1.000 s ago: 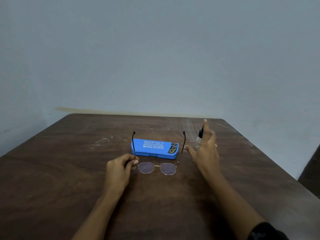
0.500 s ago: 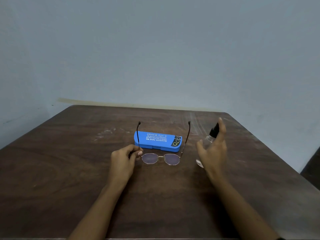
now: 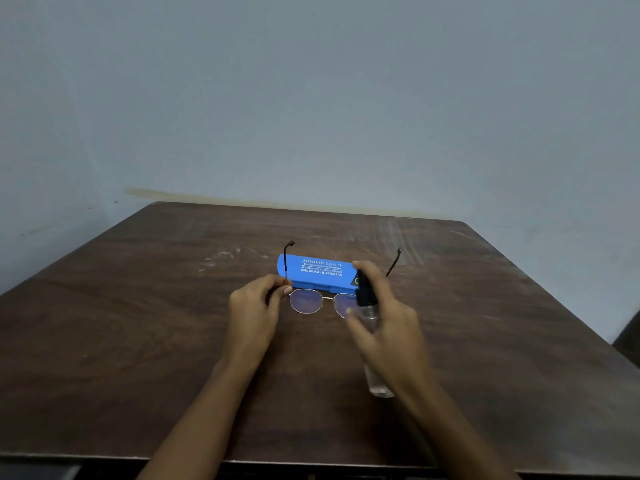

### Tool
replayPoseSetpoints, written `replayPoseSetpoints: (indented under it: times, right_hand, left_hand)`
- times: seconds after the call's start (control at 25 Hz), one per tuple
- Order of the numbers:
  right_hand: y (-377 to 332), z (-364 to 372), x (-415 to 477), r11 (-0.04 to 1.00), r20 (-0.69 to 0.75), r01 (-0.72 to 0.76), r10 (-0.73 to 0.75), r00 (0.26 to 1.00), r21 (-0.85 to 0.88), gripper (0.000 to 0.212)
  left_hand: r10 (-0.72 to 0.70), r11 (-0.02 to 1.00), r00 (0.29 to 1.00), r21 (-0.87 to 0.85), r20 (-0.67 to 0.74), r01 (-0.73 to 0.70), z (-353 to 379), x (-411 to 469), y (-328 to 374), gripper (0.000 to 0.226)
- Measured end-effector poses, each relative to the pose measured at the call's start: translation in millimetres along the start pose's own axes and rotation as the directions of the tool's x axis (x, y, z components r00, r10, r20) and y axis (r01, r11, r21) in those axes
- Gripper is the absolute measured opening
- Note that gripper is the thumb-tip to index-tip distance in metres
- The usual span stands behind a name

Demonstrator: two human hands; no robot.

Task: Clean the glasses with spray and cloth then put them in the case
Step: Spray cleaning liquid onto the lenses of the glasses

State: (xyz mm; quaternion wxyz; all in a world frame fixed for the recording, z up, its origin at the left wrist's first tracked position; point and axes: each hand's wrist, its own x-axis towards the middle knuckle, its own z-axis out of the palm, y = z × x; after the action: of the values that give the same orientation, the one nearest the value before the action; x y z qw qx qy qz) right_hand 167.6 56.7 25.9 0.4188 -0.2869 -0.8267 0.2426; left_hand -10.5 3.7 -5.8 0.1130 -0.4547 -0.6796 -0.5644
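We are early on: our left hand [image 3: 256, 306] pinches the eyeglasses [image 3: 322, 301], our right hand [image 3: 388, 317] grips the spray bottle [image 3: 369, 306]; wiping and casing remain, with the blue case [image 3: 318, 271] shut mid-desk.

Blue case [image 3: 317, 271] with white lettering, black-capped clear bottle [image 3: 369, 313], dark brown table [image 3: 138, 323].

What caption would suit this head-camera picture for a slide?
Left hand holds glasses by a temple while right hand aims a spray bottle at them, blue case closed behind.
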Motion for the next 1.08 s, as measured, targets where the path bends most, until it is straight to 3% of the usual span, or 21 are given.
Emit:
replayPoseSetpoints:
  times: [0.08, 0.24, 0.76, 1.08]
  right_hand:
    - [-7, 10, 5, 0.997, 0.132, -0.004, 0.015, 0.991, -0.078, 0.057]
    - [-9, 25, 14, 0.994, 0.211, -0.028, 0.051, 0.976, -0.110, 0.054]
    - [-5, 38, 26, 0.995, 0.187, -0.060, 0.073, 0.980, -0.076, 0.046]
    - [-3, 23, 19, 0.988, 0.101, -0.145, 0.150, 0.984, -0.051, 0.061]
  left_hand:
    - [0.035, 0.999, 0.999, 0.025, -0.019, -0.034, -2, 0, 1, 0.008]
    - [0.039, 0.999, 0.999, 0.011, -0.020, -0.039, -2, -1, 1, 0.010]
    - [0.072, 0.997, 0.996, 0.037, -0.059, -0.070, -3, 3, 0, 0.009]
    - [0.074, 0.996, 0.992, 0.062, -0.105, -0.068, -5, 5, 0, 0.009]
